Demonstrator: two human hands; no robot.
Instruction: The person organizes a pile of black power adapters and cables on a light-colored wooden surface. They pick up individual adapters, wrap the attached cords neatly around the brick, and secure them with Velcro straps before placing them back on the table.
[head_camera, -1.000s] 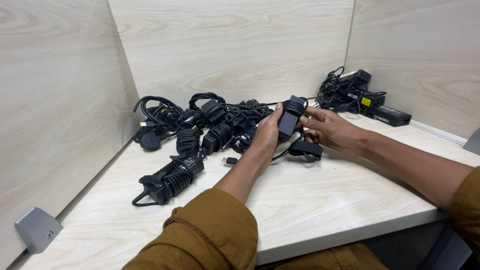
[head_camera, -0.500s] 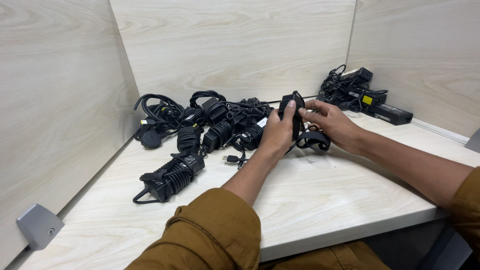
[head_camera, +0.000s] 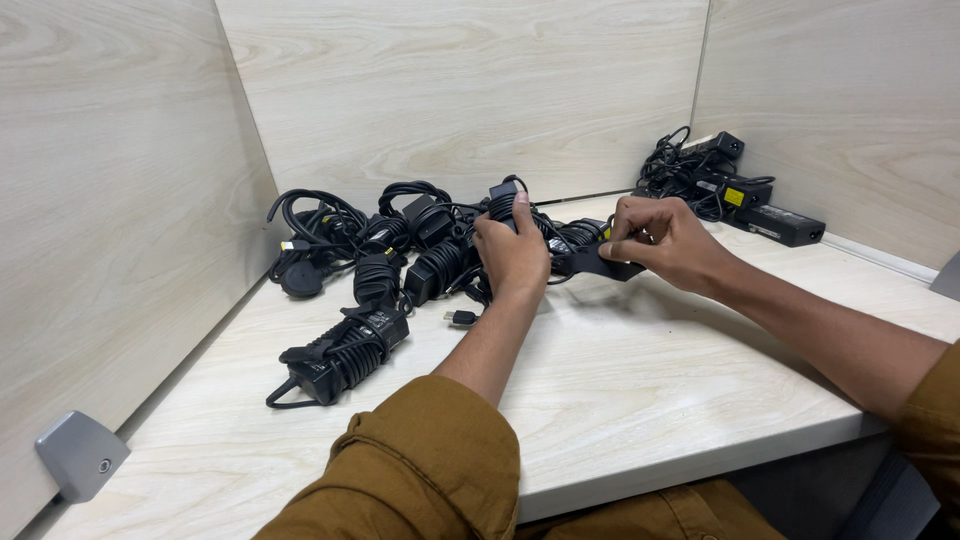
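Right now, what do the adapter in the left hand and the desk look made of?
Power adapter in left hand: likely hard black plastic, matte, with a dull even sheen. Desk: pale wood-grain surface, probably laminate, since the grain is flat and uniform and the finish satin.

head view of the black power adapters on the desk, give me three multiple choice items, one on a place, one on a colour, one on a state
1. Where does the separate small group of adapters lie?
A. far right corner of the desk
B. near front edge
C. on the floor

2. What colour are the person's sleeves?
A. white
B. mustard brown
C. blue

3. How is the cord on the lone adapter nearest the front?
A. stretched out straight
C. missing
B. wound around its body

Answers:
1. A: it sits where the back and right panels meet.
2. B: both sleeves show that colour.
3. B: coils wrap its middle.

The left hand holds an adapter brick; the right hand holds a plug end.
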